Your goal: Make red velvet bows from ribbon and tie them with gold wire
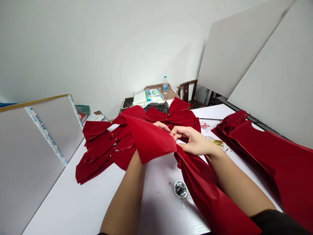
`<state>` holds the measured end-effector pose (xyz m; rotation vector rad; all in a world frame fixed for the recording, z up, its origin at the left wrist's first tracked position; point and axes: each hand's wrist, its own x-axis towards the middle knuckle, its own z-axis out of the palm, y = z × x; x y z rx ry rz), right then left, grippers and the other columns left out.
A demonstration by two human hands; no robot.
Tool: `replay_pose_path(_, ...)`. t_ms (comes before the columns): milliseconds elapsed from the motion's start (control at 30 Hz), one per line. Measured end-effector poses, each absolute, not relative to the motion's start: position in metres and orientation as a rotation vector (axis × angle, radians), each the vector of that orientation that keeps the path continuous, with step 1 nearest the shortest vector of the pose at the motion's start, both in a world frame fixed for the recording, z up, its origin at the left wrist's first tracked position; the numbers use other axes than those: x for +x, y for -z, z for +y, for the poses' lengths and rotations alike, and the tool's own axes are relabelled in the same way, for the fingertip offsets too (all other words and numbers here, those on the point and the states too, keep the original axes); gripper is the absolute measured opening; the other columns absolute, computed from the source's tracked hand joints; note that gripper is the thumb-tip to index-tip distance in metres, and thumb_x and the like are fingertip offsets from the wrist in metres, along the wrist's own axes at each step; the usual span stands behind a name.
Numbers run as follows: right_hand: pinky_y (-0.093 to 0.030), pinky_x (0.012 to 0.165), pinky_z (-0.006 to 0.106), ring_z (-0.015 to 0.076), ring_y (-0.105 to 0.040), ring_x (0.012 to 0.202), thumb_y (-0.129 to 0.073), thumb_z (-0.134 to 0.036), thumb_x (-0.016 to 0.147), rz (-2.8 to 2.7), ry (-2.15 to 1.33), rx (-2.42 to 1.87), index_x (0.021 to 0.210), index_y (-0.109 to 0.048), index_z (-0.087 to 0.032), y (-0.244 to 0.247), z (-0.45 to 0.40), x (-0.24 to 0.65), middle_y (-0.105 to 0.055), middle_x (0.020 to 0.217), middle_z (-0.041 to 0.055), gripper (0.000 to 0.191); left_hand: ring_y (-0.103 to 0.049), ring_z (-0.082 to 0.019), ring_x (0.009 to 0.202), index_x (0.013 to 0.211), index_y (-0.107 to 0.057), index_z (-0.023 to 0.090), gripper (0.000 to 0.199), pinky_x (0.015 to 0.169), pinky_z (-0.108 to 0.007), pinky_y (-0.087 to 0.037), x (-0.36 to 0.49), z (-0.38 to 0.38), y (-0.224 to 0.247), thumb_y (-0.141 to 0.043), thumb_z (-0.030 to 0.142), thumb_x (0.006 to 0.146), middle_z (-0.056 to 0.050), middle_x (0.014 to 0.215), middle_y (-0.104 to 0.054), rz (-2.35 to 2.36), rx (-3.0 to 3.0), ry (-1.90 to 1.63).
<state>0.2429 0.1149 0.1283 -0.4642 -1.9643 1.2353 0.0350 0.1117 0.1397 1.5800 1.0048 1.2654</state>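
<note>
On far table [172, 94]: water btl [165, 85]; R hand [193, 142] pinching velvet bow [149, 140].

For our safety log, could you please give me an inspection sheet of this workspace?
surface: white table
job's things: velvet bows, velvet stack, gold ties, metal disc
clutter: water bottle, packets
hands: left hand behind velvet piece; right hand pinching its edge
cables: nothing seen
surroundings: white boards, wooden chair, wall
</note>
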Motion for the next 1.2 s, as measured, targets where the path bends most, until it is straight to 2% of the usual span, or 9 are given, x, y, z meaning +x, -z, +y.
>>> replay_pose_path(167, -0.054, 0.079, 0.026, 0.0153, -0.069, 0.086, -0.072, -0.028, 0.092, -1.893, -0.959, -0.565, 0.098, -0.066, -0.015, -0.134, 0.118, 0.255, -0.073, 0.096, 0.0068, 0.016, -0.07, -0.024, 0.077, 0.075, -0.07, 0.019, 0.034, 0.067, -0.032, -0.054, 0.056, 0.115, -0.125, -0.09, 0.045, 0.067, -0.005, 0.07, -0.071, 1.138, 1.565, -1.41)
replay_pose_path(300, -0.052, 0.079, 0.028, 0.0152, -0.067, 0.086, -0.07, -0.026, 0.092, -1.842, -0.445, -0.711, 0.1, -0.071, -0.017, -0.14, 0.12, 0.271, -0.072, 0.095, 0.0051, 0.011, -0.065, -0.017, 0.063, 0.078, -0.069, 0.019, 0.032, 0.058, -0.026, -0.049, 0.066, 0.114, -0.122, -0.085, 0.047, 0.074, -0.001, 0.068, -0.068, 1.105, 1.551, -1.419)
replay_pose_path(400, -0.05, 0.075, 0.028, 0.0153, -0.064, 0.082, -0.067, -0.02, 0.091, -1.809, -0.193, -0.78, 0.097, -0.068, -0.018, -0.143, 0.118, 0.275, -0.069, 0.089, 0.0032, 0.007, -0.059, -0.013, 0.054, 0.09, -0.071, 0.019, 0.04, 0.053, -0.025, -0.047, 0.065, 0.11, -0.123, -0.079, 0.057, 0.081, -0.002, 0.07, -0.07, 0.976, 1.479, -1.276)
replay_pose_path(467, -0.049, 0.073, 0.028, 0.0164, -0.063, 0.082, -0.065, -0.018, 0.09, -1.822, -0.042, -0.807, 0.096, -0.065, -0.017, -0.144, 0.115, 0.274, -0.067, 0.088, 0.0035, 0.006, -0.063, -0.014, 0.059, 0.097, -0.073, 0.018, 0.05, 0.058, -0.027, -0.051, 0.065, 0.107, -0.126, -0.074, 0.066, 0.084, -0.005, 0.082, -0.074, 0.883, 1.453, -1.229)
replay_pose_path(600, -0.048, 0.071, 0.031, 0.0183, -0.063, 0.083, -0.061, -0.018, 0.091, -1.885, 0.157, -0.829, 0.098, -0.062, -0.017, -0.141, 0.113, 0.267, -0.066, 0.09, 0.0053, 0.007, -0.074, -0.027, 0.1, 0.105, -0.077, 0.016, 0.058, 0.093, -0.036, -0.057, 0.067, 0.097, -0.135, -0.069, 0.071, 0.087, -0.013, 0.111, -0.078, 0.737, 1.501, -1.249)
replay_pose_path(733, -0.049, 0.075, 0.032, 0.0174, -0.064, 0.082, -0.063, -0.018, 0.091, -1.924, 0.107, -0.824, 0.099, -0.062, -0.018, -0.14, 0.111, 0.265, -0.067, 0.088, 0.0034, 0.008, -0.074, -0.031, 0.108, 0.11, -0.077, 0.014, 0.051, 0.1, -0.041, -0.056, 0.07, 0.094, -0.142, -0.08, 0.058, 0.084, -0.014, 0.114, -0.079, 0.749, 1.455, -1.18)
replay_pose_path(900, -0.054, 0.082, 0.03, 0.0172, -0.069, 0.093, -0.069, -0.028, 0.095, -1.994, -0.418, -0.756, 0.111, -0.064, -0.019, -0.146, 0.11, 0.276, -0.072, 0.104, 0.0049, 0.019, -0.072, -0.033, 0.116, 0.114, -0.078, 0.015, 0.048, 0.104, -0.043, -0.055, 0.065, 0.1, -0.138, -0.086, 0.048, 0.08, -0.014, 0.12, -0.078, 0.749, 1.403, -1.213)
replay_pose_path(1000, -0.055, 0.085, 0.028, 0.0167, -0.069, 0.098, -0.067, -0.033, 0.098, -2.034, -0.64, -0.705, 0.115, -0.064, -0.019, -0.149, 0.111, 0.283, -0.072, 0.109, 0.0061, 0.022, -0.072, -0.033, 0.116, 0.113, -0.078, 0.014, 0.045, 0.105, -0.043, -0.055, 0.061, 0.103, -0.135, -0.085, 0.046, 0.081, -0.013, 0.119, -0.078, 0.731, 1.382, -1.162)
replay_pose_path(1200, -0.057, 0.084, 0.028, 0.0166, -0.07, 0.095, -0.07, -0.034, 0.096, -2.091, -0.776, -0.703, 0.114, -0.064, -0.019, -0.151, 0.11, 0.288, -0.073, 0.109, 0.0064, 0.025, -0.071, -0.032, 0.12, 0.114, -0.077, 0.015, 0.044, 0.106, -0.043, -0.055, 0.055, 0.101, -0.139, -0.085, 0.044, 0.081, -0.013, 0.123, -0.077, 0.809, 1.419, -1.137)
